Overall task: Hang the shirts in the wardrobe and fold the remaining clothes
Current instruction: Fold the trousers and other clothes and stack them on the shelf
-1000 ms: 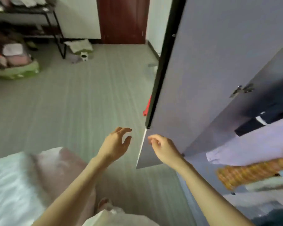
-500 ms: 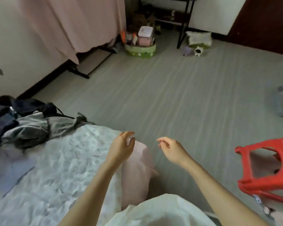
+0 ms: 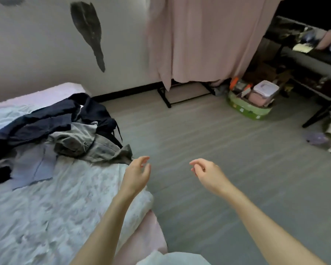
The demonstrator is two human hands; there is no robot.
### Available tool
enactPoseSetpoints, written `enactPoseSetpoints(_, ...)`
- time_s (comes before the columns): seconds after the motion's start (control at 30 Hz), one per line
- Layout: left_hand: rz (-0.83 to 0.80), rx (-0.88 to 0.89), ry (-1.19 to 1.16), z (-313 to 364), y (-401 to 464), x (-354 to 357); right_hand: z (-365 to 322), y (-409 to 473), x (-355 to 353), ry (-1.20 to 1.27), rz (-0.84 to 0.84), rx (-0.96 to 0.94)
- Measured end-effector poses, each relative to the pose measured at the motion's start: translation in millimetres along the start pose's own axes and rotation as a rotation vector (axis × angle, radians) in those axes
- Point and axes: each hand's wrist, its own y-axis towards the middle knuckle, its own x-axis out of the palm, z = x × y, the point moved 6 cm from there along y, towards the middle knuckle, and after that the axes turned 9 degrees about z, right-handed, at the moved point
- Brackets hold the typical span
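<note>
A heap of clothes lies on the bed (image 3: pixel 46 207) at the left: a dark navy garment (image 3: pixel 46 119) on top, a grey garment (image 3: pixel 88 142) trailing toward the bed's edge, and a pale blue piece (image 3: pixel 33 167) below them. My left hand (image 3: pixel 137 174) hovers over the bed's near corner, just right of the grey garment, fingers loosely curled and holding nothing. My right hand (image 3: pixel 208 174) hangs over the floor, also loosely curled and holding nothing. No wardrobe is in view.
A pink curtain (image 3: pixel 199 39) hangs over a black rack at the back. A green basket (image 3: pixel 246 108) with boxes sits on the grey floor (image 3: pixel 218 150). A black table (image 3: pixel 313 54) stands at the right, with small items under it.
The view has swung left from the wardrobe door and red stool to the bed with its clothes heap. Both hands stay raised, loosely curled and holding nothing.
</note>
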Motion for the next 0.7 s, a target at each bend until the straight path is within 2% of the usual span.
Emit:
enactPoseSetpoints(0.1,0.09,-0.044,-0.005,13.4,25.1,-5.1,-22.7,54.5,-12.3,-0.048,-0.03,-0.095)
enactPoseSetpoints(0.23,0.281,-0.174,0.022,-5.9,49.9,-36.7,-78.2,106.9,25.4,-0.037,-0.222,-0.27)
enactPoseSetpoints(0.33,0.34,-0.241,0.053,-27.7,57.8,-48.4,-99.2,118.2,49.9,-0.024,-0.325,-0.339)
enactPoseSetpoints(0.5,0.45,-0.336,0.025,-73.0,124.4,-71.4,-146.1,186.9,106.5,-0.071,-0.442,-0.432)
enactPoseSetpoints(0.7,0.553,-0.469,0.034,-145.6,228.1,-134.5,-239.4,283.0,212.8,-0.171,-0.582,-0.509)
